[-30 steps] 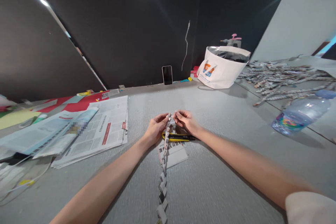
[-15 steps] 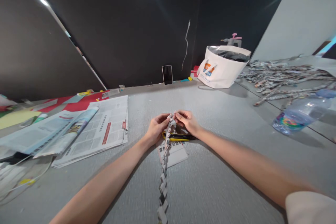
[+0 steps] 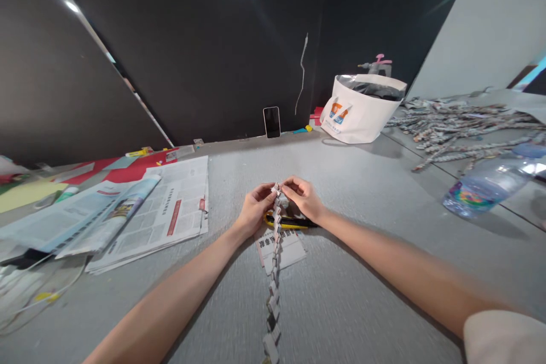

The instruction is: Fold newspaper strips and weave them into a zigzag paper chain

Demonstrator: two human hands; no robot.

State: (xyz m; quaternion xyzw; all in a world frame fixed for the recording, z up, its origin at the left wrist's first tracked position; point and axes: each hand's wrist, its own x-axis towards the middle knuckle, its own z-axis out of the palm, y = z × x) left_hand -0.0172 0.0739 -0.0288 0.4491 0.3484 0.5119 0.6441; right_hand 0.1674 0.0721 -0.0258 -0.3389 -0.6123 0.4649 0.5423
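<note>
1. In the head view, the only one we have, our left hand (image 3: pixel 255 209) and right hand (image 3: pixel 303 198) meet at the centre of the frame, just above the grey tabletop (image 3: pixel 375 273).

2. Both pinch the top end of a folded paper chain (image 3: pixel 275 256). The left fingers (image 3: pixel 269 193) and right fingers (image 3: pixel 286 185) are closed on it from either side, almost touching each other across it.

3. The chain's long axis runs from the fingers straight down the frame toward us, lying along the tabletop and leaving the picture at the bottom edge. The held end is thus the far end, and both hands sit equally near it; neither has the advantage.

4. Under the hands lies a yellow-and-black utility knife (image 3: pixel 292 222), crosswise to the chain, and beneath that a small printed paper slip (image 3: pixel 286 249).

5. To the left of centre, spread newspapers (image 3: pixel 162 213) lie flat. In the upper right a white bag (image 3: pixel 358 111) stands, with a heap of rolled paper sticks (image 3: pixel 460 128) beyond it and a water bottle (image 3: pixel 486 185) on its side at the right edge. A phone (image 3: pixel 272 121) leans on the dark panel at top centre.

6. Whether the fingers grip one link or two we cannot quite make out; the spot is small and slightly blurred.
</note>
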